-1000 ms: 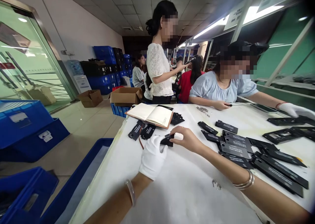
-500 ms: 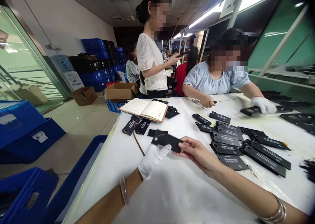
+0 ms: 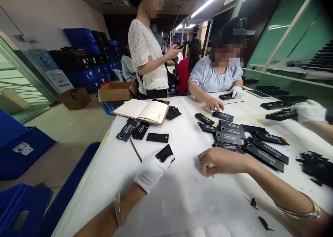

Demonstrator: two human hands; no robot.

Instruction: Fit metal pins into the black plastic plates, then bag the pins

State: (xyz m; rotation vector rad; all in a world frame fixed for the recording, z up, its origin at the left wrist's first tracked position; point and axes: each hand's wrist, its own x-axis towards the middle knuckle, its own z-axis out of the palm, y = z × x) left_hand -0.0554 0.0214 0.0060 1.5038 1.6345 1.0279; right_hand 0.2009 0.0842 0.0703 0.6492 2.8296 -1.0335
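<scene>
My left hand (image 3: 152,169), in a white glove, grips a flat black plastic piece (image 3: 164,153), tilted up over the white table. Bare and with fingers curled downward, my right hand (image 3: 220,160) is low over the table, beside the pile of black printed covers (image 3: 229,137). Something tiny shows under its fingertips, but I cannot make out what it is. A plain black plate (image 3: 157,137) lies just beyond my left hand. Two black printed covers (image 3: 141,130) lie left of that plate, one partly under a brown ribbon (image 3: 135,149).
An open notebook (image 3: 143,111) lies at the table's far left, near small black parts (image 3: 173,112). A co-worker in light blue (image 3: 215,77) reaches toward the covers. Another person's gloved hand (image 3: 310,111) touches black casings at right. Black scraps (image 3: 316,166) lie there; blue bins (image 3: 23,143) stand left.
My right hand has let go of the black plastic piece and moved right, down toward the table. My left hand keeps the piece, now turned and lower. The view has shifted.
</scene>
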